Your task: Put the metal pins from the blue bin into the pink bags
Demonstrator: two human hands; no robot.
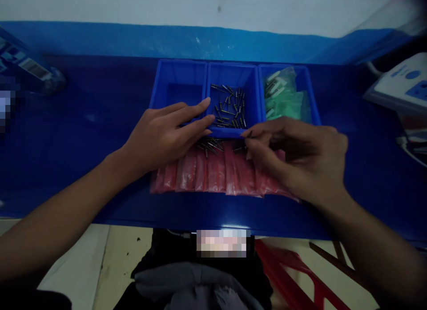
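My left hand (167,130) lies open, fingers stretched over the near rims of the left bin (180,72) and the middle bin (233,72). Many slim dark metal pins (230,107) with brassy bands lie loose in the middle bin. A smaller heap of pins (210,145) rests on pink plastic bags (216,172) just in front of it, partly under my left fingers. At the middle bin's near right corner, my right hand (300,152) is closed in a pinch; a dark sliver like one of these pins shows between thumb and forefinger.
The right bin (303,74) contains clear and green bags (287,105). A blue carton or bottle (30,65) stands at the far left of the blue table (83,167). On the right sits a white power socket (403,85) with cables. A red stool (293,270) is below.
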